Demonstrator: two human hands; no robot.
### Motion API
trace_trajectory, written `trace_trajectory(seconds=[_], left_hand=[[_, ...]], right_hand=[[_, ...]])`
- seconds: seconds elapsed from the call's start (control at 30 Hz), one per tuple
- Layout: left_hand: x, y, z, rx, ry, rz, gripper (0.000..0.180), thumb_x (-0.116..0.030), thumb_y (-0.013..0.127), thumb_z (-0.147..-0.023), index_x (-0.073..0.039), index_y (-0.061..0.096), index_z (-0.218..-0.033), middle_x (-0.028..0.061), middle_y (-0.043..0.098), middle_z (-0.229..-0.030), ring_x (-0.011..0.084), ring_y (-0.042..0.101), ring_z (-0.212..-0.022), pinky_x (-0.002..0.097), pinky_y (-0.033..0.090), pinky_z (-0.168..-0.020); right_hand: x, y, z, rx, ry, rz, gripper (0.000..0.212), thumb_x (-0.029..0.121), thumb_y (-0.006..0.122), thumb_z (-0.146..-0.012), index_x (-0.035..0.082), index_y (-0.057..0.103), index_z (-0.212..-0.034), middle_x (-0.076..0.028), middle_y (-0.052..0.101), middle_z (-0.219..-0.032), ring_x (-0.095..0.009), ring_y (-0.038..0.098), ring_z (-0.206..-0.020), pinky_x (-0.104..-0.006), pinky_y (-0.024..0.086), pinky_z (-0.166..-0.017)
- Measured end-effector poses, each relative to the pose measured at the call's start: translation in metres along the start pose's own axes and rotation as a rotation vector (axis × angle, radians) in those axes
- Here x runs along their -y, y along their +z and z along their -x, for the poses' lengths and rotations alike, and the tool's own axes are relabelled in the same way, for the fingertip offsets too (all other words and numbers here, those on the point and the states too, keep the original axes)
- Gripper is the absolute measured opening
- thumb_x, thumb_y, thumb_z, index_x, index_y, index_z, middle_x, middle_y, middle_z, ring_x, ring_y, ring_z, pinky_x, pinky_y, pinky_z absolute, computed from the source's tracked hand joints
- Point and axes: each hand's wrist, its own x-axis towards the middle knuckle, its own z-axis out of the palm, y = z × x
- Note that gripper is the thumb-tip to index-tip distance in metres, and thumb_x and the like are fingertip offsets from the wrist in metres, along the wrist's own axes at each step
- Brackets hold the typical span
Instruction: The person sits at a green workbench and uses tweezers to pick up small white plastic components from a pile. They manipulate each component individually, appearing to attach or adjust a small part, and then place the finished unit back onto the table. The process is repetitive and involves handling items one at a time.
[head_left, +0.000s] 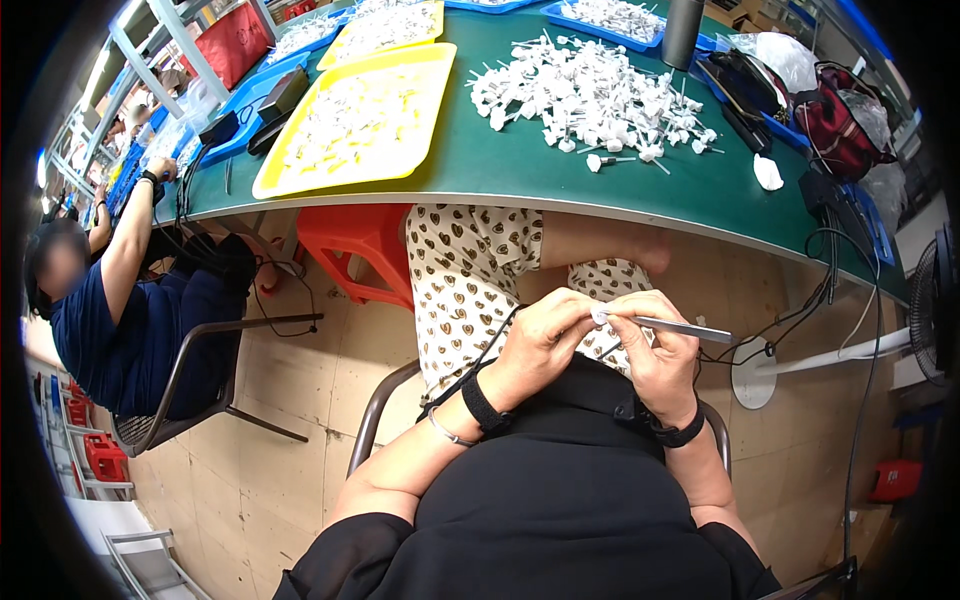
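Above my lap, just in front of the table edge, both hands meet around a small white round-headed part (599,315). My left hand (540,340) pinches this part between thumb and fingertips. Slim metal tweezers (685,327) lie in my right hand (655,350), their tips at the white part and their wide end sticking out to the right. My right fingers are closed round them, and the exact contact at the tips is too small to make out. On the table beyond lies a loose heap of similar white parts with thin stems (590,95).
A yellow tray (432,120) of small pieces stands left on the green table (480,185), with more trays behind. A grey flask (683,32) and bags (850,120) stand right. A red stool (350,245) is under the table, a fan (930,305) at right, a seated co-worker (150,320) at left.
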Motion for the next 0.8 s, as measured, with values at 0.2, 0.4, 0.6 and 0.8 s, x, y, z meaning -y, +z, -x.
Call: trace_trajectory(seconds=[0.2,0.4,0.6,0.8], left_hand=[[-0.002,-0.001,0.001,0.022,-0.006,-0.020,0.023,0.005,0.073,-0.089,0.000,0.071,-0.111,0.0141,0.071,-0.102,0.0279,0.071,-0.089,0.0336,0.057,-0.076],[0.001,0.000,0.001,0.012,0.025,0.029,0.020,0.002,0.072,-0.090,-0.002,0.072,-0.110,0.0129,0.071,-0.098,0.0287,0.072,-0.085,0.0337,0.057,-0.073],[0.004,-0.001,-0.001,-0.021,-0.016,0.169,0.015,0.004,0.069,-0.094,0.000,0.072,-0.109,0.0106,0.072,-0.100,0.0193,0.070,-0.088,0.0306,0.058,-0.075],[0.001,-0.031,-0.019,-0.161,0.031,0.089,0.013,0.002,0.066,-0.099,0.001,0.071,-0.110,0.0100,0.071,-0.106,0.0157,0.069,-0.088,0.0282,0.058,-0.076]], right_hand=[[0.008,-0.005,-0.005,0.078,-0.019,0.101,0.008,0.001,0.074,-0.089,0.003,0.072,-0.097,-0.009,0.072,-0.088,-0.024,0.069,-0.079,-0.0338,0.054,-0.070],[0.006,-0.012,-0.009,0.189,-0.152,0.202,0.008,-0.002,0.072,-0.091,0.001,0.071,-0.099,-0.009,0.073,-0.093,-0.021,0.070,-0.084,-0.0330,0.055,-0.074],[0.001,-0.019,-0.003,-0.025,0.314,-0.485,0.016,-0.003,0.068,-0.097,-0.003,0.066,-0.112,-0.011,0.072,-0.106,-0.016,0.070,-0.098,-0.0296,0.057,-0.088],[-0.013,-0.015,-0.001,-0.134,0.349,-0.543,0.015,0.000,0.067,-0.098,-0.002,0.066,-0.113,-0.010,0.072,-0.104,-0.015,0.071,-0.094,-0.0299,0.060,-0.084]])
